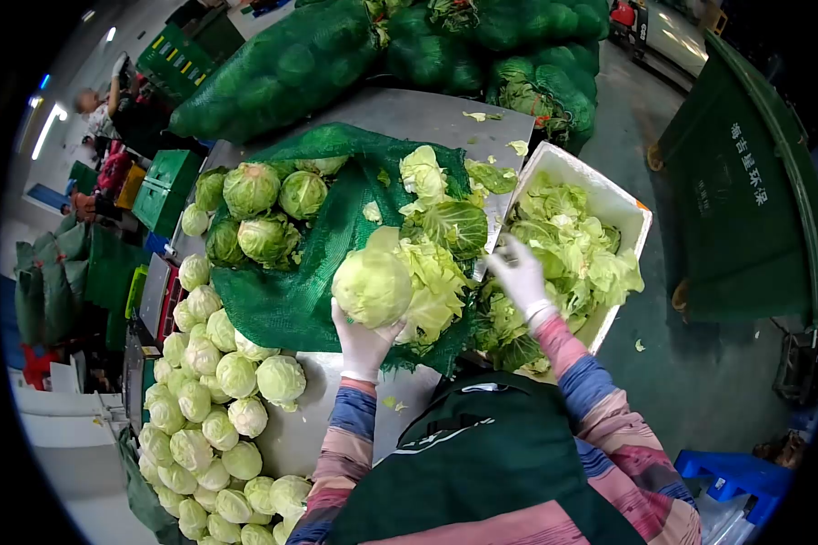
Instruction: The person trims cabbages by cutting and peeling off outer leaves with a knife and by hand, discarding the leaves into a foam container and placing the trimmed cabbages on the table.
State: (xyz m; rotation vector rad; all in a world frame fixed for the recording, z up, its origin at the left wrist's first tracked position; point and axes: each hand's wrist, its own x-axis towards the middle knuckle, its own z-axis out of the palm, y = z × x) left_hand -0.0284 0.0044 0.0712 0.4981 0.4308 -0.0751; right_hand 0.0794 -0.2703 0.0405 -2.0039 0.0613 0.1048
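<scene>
Keep left hand [365,341] cupped firmly under the cabbage [373,287] over the green net [286,300] while right hand [521,275], seemingly spread and empty, drops leaves into the white crate [632,213]

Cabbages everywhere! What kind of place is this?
Probably a vegetable packing or sorting shed. Big green net sacks full of cabbages lie stacked by a metal table, trimmed cabbages are piled up, and a white crate holds torn-off leaves.
</scene>
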